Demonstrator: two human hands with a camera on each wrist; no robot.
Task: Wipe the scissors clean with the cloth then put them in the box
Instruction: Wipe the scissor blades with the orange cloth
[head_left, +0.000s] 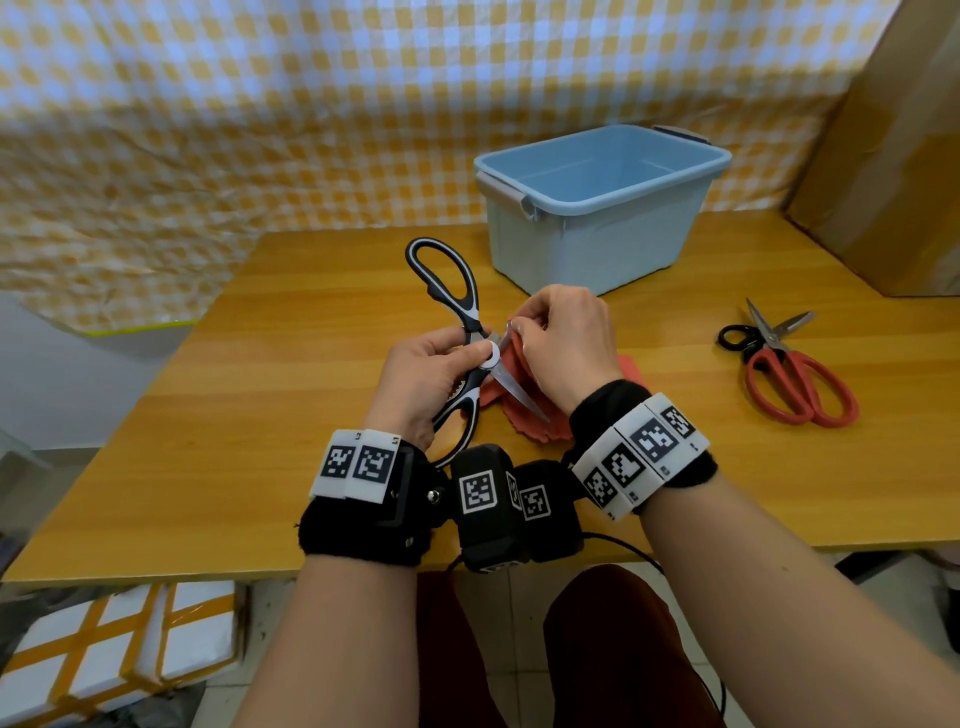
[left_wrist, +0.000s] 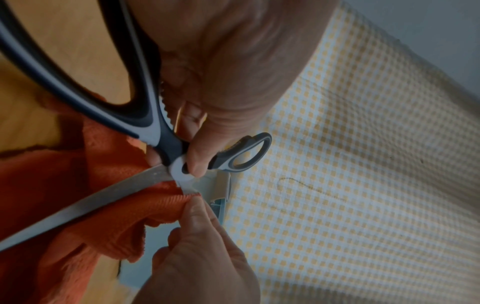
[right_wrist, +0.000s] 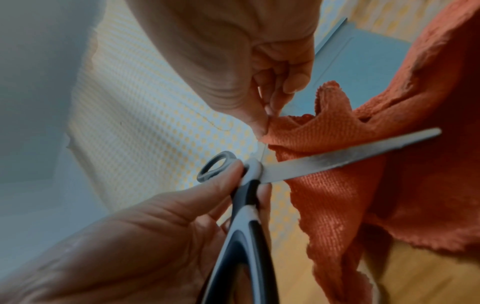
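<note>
Black-and-white kitchen scissors (head_left: 452, 291) are spread wide open above the wooden table (head_left: 260, 415). My left hand (head_left: 431, 374) grips them at the pivot, thumb on the white disc (left_wrist: 179, 166), with the lower handle (right_wrist: 244, 246) in the palm. One bare blade (right_wrist: 350, 154) crosses the orange cloth (right_wrist: 337, 195). My right hand (head_left: 561, 338) pinches a fold of the cloth (left_wrist: 155, 207) around the other blade near the pivot; that blade is mostly hidden. The light blue box (head_left: 602, 202) stands open behind the hands.
Red-handled scissors (head_left: 795, 379) and a smaller black-handled pair (head_left: 743, 338) lie at the table's right. A brown cardboard box (head_left: 893, 156) stands at the far right corner. Yellow checked sheeting (head_left: 260, 130) hangs behind the table. White foam boxes (head_left: 114, 649) sit on the floor at left.
</note>
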